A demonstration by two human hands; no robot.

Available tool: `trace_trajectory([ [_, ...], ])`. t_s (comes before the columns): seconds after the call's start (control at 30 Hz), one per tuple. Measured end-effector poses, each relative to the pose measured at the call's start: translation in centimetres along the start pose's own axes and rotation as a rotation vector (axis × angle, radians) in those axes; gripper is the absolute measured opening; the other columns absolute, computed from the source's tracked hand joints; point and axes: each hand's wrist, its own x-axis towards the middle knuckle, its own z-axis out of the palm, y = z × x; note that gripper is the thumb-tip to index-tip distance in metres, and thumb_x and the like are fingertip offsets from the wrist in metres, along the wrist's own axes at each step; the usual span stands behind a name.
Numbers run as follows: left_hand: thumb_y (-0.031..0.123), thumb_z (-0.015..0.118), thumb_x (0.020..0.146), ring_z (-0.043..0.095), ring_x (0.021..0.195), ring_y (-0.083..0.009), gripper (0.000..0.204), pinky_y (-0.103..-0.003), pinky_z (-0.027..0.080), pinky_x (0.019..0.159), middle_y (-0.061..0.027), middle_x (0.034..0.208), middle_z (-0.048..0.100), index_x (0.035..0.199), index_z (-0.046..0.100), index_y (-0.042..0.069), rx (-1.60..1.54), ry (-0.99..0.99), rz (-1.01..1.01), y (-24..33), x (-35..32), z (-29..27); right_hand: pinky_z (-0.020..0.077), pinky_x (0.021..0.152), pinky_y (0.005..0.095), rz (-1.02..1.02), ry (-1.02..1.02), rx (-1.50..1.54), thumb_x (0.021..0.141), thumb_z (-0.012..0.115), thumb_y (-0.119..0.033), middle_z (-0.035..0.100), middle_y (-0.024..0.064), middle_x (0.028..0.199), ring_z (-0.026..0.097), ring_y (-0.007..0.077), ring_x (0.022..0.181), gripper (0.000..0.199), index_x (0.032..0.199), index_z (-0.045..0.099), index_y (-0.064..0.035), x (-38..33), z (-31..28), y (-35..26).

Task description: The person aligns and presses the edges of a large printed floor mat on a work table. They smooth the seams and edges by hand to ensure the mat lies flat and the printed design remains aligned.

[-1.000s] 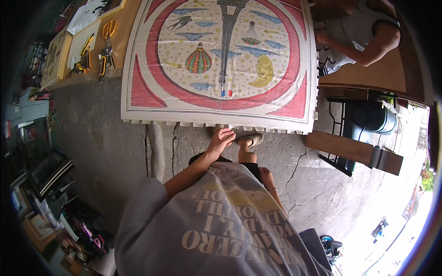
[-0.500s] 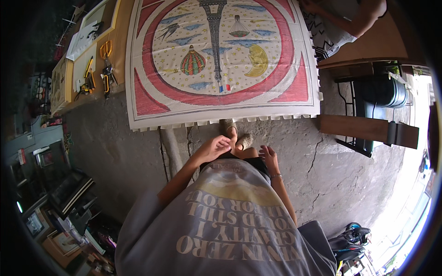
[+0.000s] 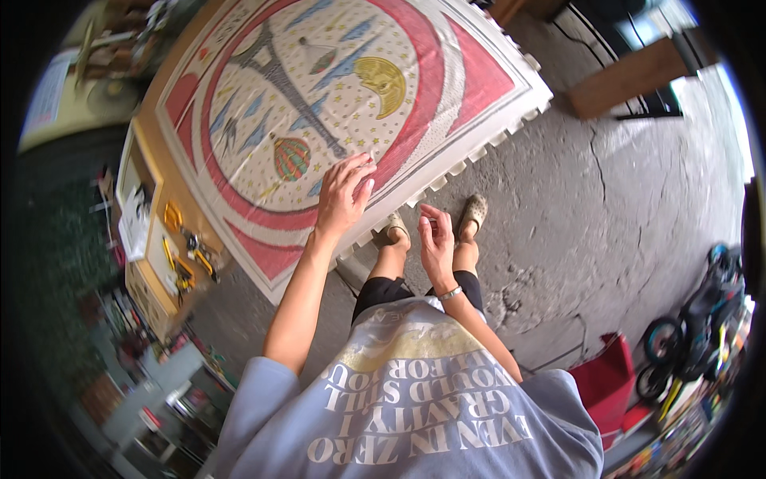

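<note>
Clearly, the left hand (image 3: 343, 195) lies flat, fingers spread, on the big painted panel (image 3: 335, 104) near the tabletop's front edge; the right hand (image 3: 436, 239) hovers loosely open, empty. Pressing there could tip the overhanging panel.

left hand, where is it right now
In the head view the left hand lies flat, fingers spread, on the lower red band of the big painted panel, near the striped balloon, while the right hand hovers beside it.

Yellow tools (image 3: 182, 249) on bench, red box (image 3: 606, 375), bike (image 3: 696, 327)
</note>
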Motion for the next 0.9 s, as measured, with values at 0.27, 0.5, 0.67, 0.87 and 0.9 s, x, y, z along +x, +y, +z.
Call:
trace_trajectory([
  [0.27,0.019,0.063,0.097,0.054,0.135,-0.0318,0.032,-0.046,0.04,0.112,-0.0091,0.141,0.061,0.128,0.067,0.011,0.051,-0.036,0.185,-8.7,1.5,9.6,0.0437,0.071,0.0203,0.245,0.251,0.558,0.108,0.059,-0.026,0.062,-0.0016,0.101,0.059,0.005,0.086,0.027,0.121,0.065,-0.0036,6.1,5.7,9.7],
  [0.5,0.016,0.064,0.096,0.056,0.133,-0.031,0.033,-0.045,0.041,0.111,-0.008,0.14,0.062,0.128,0.067,0.011,0.068,-0.047,0.199,-11.5,0.6,14.5,0.0445,0.079,0.024,0.098,0.155,0.868,0.106,0.063,-0.022,0.06,-0.0045,0.093,0.055,0.0062,0.086,0.016,0.104,0.062,-0.0063,9.4,7.0,16.9],
  [0.67,0.015,0.064,0.095,0.057,0.131,-0.0323,0.031,-0.046,0.042,0.11,-0.009,0.139,0.063,0.125,0.068,0.01,0.057,-0.033,0.208,-12.2,0.2,16.4,0.0476,0.083,0.0271,0.124,0.123,1.09,0.104,0.065,-0.02,0.063,-0.0017,0.094,0.057,0.0087,0.088,0.014,0.098,0.06,-0.0083,9.1,8.3,19.2],
  [0.87,0.015,0.064,0.095,0.057,0.13,-0.0326,0.031,-0.046,0.041,0.111,-0.0099,0.138,0.063,0.125,0.068,0.009,0.047,-0.028,0.221,-12.2,-0.1,17.2,0.0481,0.082,0.0268,0.076,0.125,1.074,0.104,0.065,-0.018,0.062,-0.0013,0.093,0.057,0.0085,0.087,0.013,0.099,0.059,-0.0072,8.9,8.8,20.4],
  [0.9,0.015,0.064,0.095,0.057,0.13,-0.0327,0.031,-0.046,0.041,0.111,-0.0101,0.138,0.063,0.125,0.068,0.009,0.059,-0.035,0.213,-12.2,-0.1,17.2,0.0482,0.081,0.0266,0.076,0.132,1.045,0.104,0.065,-0.018,0.062,-0.0014,0.093,0.057,0.0085,0.086,0.013,0.1,0.059,-0.007,8.9,8.8,20.5],
])
